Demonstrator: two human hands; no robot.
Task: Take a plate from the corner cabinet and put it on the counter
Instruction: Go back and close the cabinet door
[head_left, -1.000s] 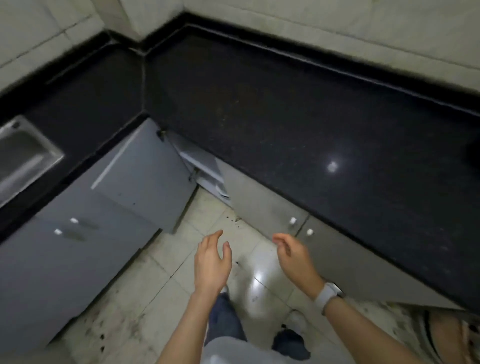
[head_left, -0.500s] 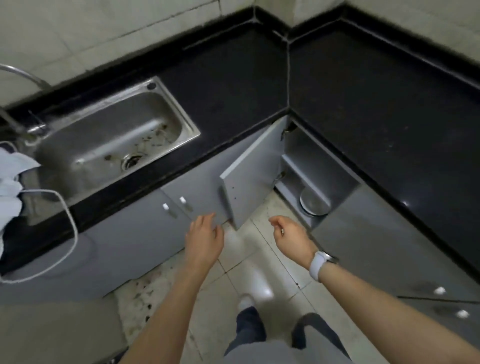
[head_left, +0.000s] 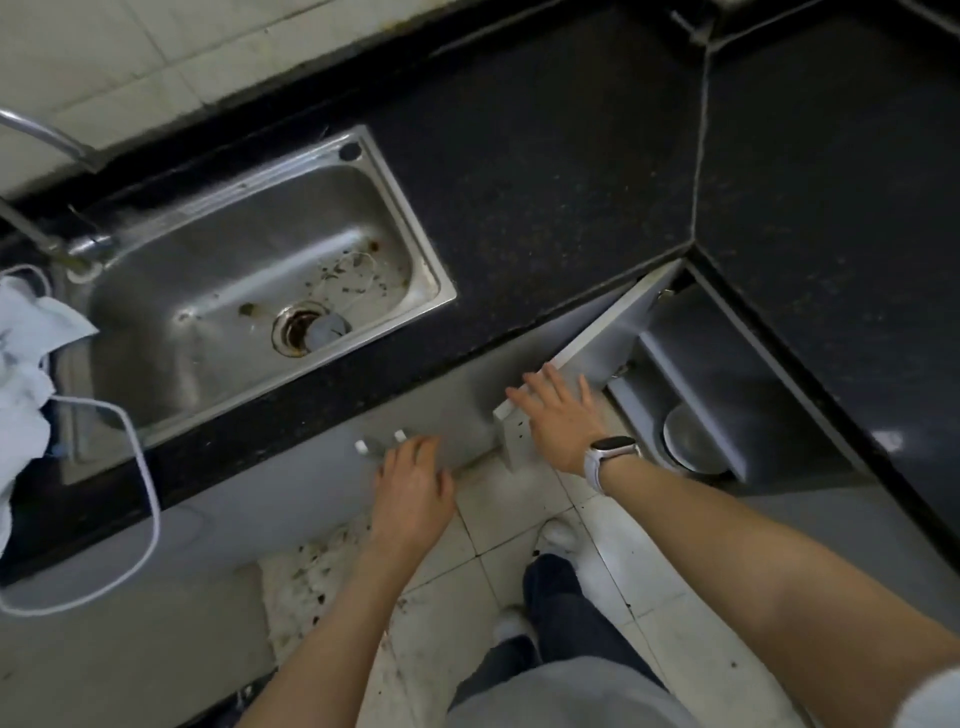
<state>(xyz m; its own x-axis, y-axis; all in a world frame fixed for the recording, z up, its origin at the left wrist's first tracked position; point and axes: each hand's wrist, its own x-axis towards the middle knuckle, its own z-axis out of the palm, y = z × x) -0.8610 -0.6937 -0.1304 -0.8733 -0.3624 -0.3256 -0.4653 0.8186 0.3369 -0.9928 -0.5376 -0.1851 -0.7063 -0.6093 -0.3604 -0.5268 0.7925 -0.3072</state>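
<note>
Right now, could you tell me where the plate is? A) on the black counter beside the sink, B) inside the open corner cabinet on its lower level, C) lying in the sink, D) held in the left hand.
B: the plate lies inside the open corner cabinet, low down, while the right hand rests on the cabinet door and the left hand holds nothing.
</note>
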